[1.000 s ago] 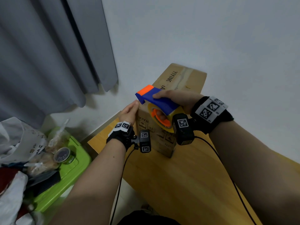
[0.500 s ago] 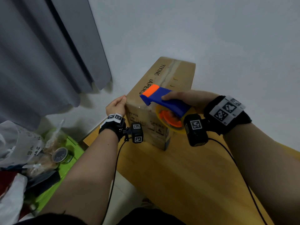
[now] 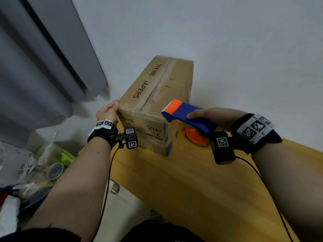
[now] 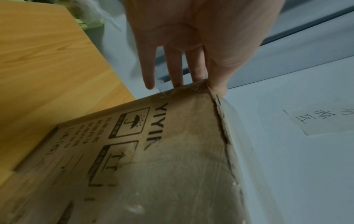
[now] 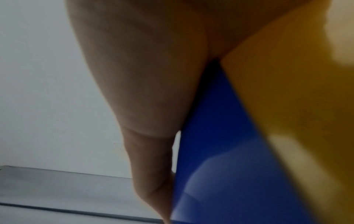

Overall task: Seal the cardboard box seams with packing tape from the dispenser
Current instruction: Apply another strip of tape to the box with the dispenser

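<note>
A brown cardboard box [image 3: 157,88] stands on the wooden table [image 3: 192,180] against the white wall, an old tape strip running along its top seam. My left hand [image 3: 107,111] is at the box's near left top corner. In the left wrist view its straight fingers [image 4: 178,81] and thumb press clear tape onto that corner of the box [image 4: 172,151]. My right hand [image 3: 215,114] grips the blue and orange tape dispenser [image 3: 185,116], held in the air just right of the box's near right corner, toothed blade pointing at the box. The roll [image 3: 195,137] hangs under it.
A grey curtain [image 3: 43,67] hangs at the left. A green bin [image 3: 66,154] with bags and a jar sits on the floor beside the table's left end. Camera cables run from both wrists. A paper note [image 4: 321,119] is stuck on the wall.
The dispenser has moved right, off the box's near top edge to beyond its right corner. My left hand has slid left along that edge to the left corner.
</note>
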